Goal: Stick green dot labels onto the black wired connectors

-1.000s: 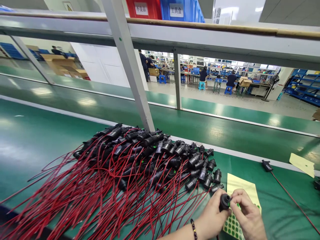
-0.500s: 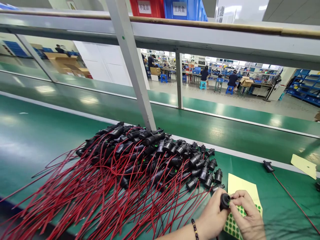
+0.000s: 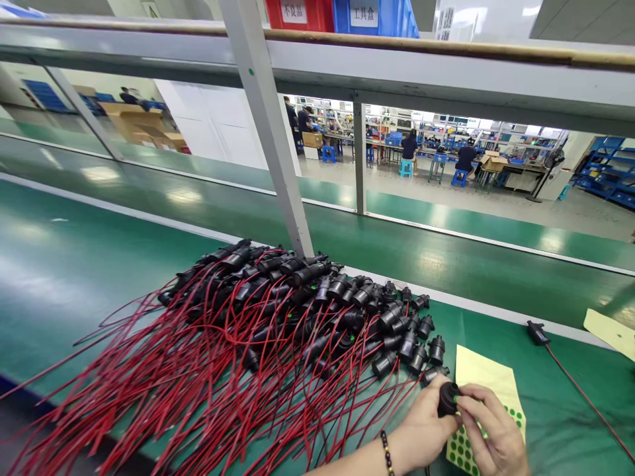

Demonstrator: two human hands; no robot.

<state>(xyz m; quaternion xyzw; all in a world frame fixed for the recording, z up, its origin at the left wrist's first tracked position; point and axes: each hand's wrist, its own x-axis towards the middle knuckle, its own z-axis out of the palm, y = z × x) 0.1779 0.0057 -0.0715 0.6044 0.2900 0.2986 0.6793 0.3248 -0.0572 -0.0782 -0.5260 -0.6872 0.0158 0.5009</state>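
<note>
My left hand (image 3: 421, 423), with a beaded bracelet at the wrist, is closed around a black cylindrical wired part (image 3: 448, 398), its stepped end facing right. My right hand (image 3: 491, 423) has its thumb and index finger pressed together at that end, where a green dot sticker (image 3: 456, 399) shows at the fingertips. Below both hands lies a pale yellow sticker sheet (image 3: 483, 367) with rows of green dots, partly hidden by the right hand. To the left is a large heap of similar black parts (image 3: 342, 317) with long red wires (image 3: 208, 390).
A single wired black part (image 3: 536, 332) lies on the green bench at right, near another yellow sheet (image 3: 608, 330). A slanted metal post (image 3: 270, 132) rises behind the heap to a shelf holding red (image 3: 300, 16) and blue (image 3: 374, 20) bins. Several people sit farther back.
The camera view has shifted slightly, so the scene sits a little farther right. My right fingers have moved closer over the end of the held part.
</note>
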